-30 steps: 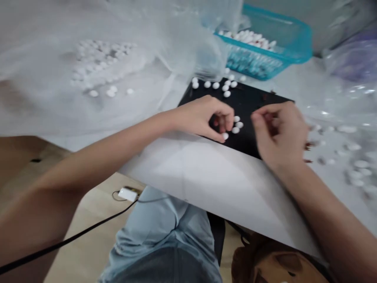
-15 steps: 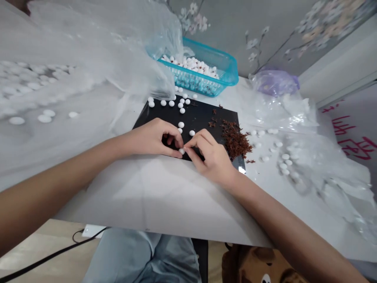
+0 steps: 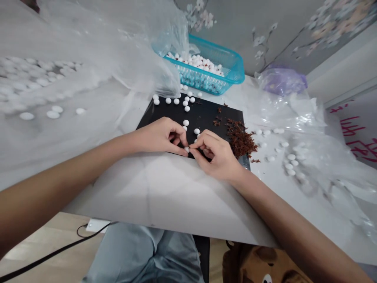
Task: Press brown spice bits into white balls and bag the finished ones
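Note:
Between thumb and index finger, my left hand pinches a small white ball over the near edge of a black board. My right hand is closed in a pinch right beside that ball, its fingertips meeting it from the right. Whatever tiny piece those fingertips hold is too small to make out. Several loose white balls lie on the board beyond my hands. A heap of small reddish-brown star-shaped pieces covers the board's right side.
Behind the board stands a blue plastic basket with many white balls bearing brown pieces. Clear plastic bags with white balls spread at the left; another plastic bag and scattered balls lie at the right. A purple bag sits near the wall.
The whole view has shifted slightly, so things appear farther right. Both hands keep their pinch around the same ball. More white balls show beside my right fingers.

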Available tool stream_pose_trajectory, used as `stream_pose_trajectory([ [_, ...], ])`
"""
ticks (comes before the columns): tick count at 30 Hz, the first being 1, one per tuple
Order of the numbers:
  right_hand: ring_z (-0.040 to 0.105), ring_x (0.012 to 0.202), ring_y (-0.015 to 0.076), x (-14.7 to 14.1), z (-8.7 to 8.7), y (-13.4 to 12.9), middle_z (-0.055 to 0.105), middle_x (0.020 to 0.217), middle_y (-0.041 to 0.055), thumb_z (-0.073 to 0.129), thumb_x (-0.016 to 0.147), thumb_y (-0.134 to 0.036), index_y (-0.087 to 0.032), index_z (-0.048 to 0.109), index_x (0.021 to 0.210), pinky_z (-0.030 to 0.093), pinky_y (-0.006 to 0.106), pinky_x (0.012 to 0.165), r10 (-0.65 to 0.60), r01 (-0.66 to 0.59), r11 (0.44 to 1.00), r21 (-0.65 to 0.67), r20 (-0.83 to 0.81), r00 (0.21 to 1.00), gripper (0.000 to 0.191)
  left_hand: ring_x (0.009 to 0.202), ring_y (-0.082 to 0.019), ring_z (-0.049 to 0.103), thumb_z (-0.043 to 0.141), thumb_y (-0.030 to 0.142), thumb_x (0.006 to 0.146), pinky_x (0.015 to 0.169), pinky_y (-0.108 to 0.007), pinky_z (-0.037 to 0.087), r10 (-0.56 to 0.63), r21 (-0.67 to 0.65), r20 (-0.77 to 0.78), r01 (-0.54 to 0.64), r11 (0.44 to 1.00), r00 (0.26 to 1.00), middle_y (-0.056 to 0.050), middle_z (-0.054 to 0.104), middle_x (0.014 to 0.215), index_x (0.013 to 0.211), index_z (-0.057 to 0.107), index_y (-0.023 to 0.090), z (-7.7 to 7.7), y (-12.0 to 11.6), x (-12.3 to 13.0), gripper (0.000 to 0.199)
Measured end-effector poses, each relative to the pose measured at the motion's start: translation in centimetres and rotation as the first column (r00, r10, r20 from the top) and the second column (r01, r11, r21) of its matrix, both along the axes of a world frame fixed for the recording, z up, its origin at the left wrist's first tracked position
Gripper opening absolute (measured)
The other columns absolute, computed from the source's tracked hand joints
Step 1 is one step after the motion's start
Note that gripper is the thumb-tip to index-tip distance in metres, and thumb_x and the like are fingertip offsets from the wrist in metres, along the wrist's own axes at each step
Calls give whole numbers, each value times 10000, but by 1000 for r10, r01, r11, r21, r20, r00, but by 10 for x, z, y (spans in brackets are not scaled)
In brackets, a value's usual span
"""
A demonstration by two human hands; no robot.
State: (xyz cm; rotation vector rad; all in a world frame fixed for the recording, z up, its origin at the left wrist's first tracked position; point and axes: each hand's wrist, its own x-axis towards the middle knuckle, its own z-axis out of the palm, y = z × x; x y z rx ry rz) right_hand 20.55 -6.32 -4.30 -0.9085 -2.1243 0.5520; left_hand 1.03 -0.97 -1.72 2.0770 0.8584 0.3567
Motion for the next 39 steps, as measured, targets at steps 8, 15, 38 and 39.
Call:
stream_pose_trajectory([
  [8, 410, 527, 65, 0, 0, -1, 500, 700, 1, 561, 800, -124, -175, 577, 746, 316, 211, 423, 8, -7, 1000, 18, -83, 997, 76, 472, -68, 388, 740, 320, 612, 458, -224, 284, 20, -12, 13, -20, 1000, 1000, 51, 462, 518, 643, 664, 159, -1, 0, 0, 180],
  [15, 523, 648, 109, 1, -2, -1, 542, 720, 15, 513, 838, -122, -193, 587, 805, 396, 239, 502, 3, -1, 996, 91, -17, 1000, 108, 471, -65, 374, 737, 328, 618, 452, -218, 274, 21, -13, 19, -20, 1000, 1000, 59, 439, 511, 662, 669, 164, -1, -1, 1, 183],
  [38, 339, 474, 50, 1, 1, 0, 525, 678, 0, 580, 791, -143, -163, 631, 773, 288, 214, 414, 71, -74, 997, -26, -119, 990, 57, 469, -69, 382, 724, 338, 623, 457, -225, 279, 23, -23, 20, -22, 999, 1000, 52, 445, 500, 660, 673, 167, -3, 1, 0, 182],
  [39, 345, 484, 53, 2, 1, 0, 527, 685, 3, 578, 793, -146, -162, 629, 783, 287, 214, 418, 74, -79, 996, -41, -117, 990, 54, 470, -67, 380, 723, 341, 626, 456, -221, 279, 21, -23, 18, -21, 1000, 1000, 53, 444, 501, 665, 675, 165, -3, 1, 0, 187],
])
